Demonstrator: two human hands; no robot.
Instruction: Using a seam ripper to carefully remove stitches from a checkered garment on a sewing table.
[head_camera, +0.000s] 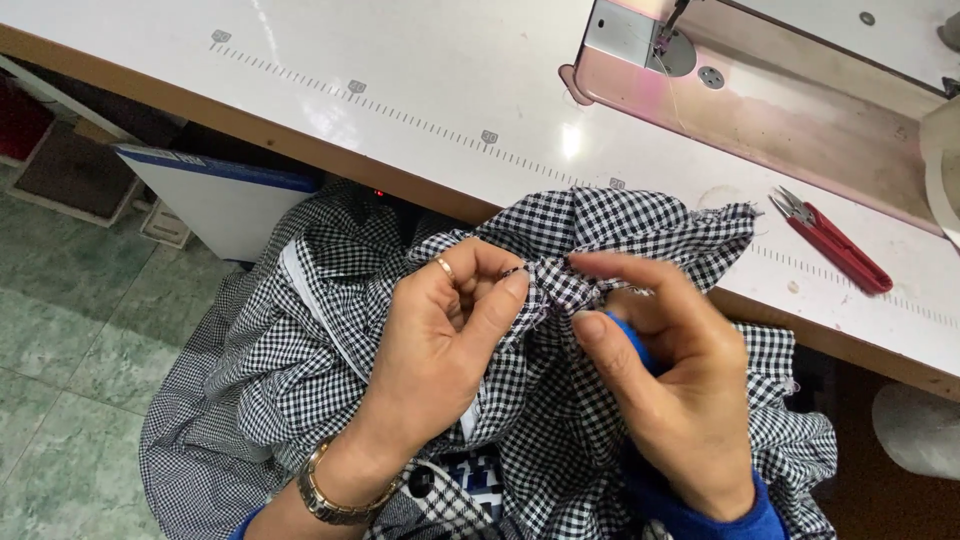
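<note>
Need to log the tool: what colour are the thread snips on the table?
Red handles, metal tips: thread snips, clearest in the head view.

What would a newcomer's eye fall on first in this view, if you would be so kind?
Most likely the black-and-white checked fabric bunched in the person's lap, pinched between the left hand and the right hand, which also holds something blue. Next, the red thread snips lying on the white table at right, below the sewing machine at top right.
</note>
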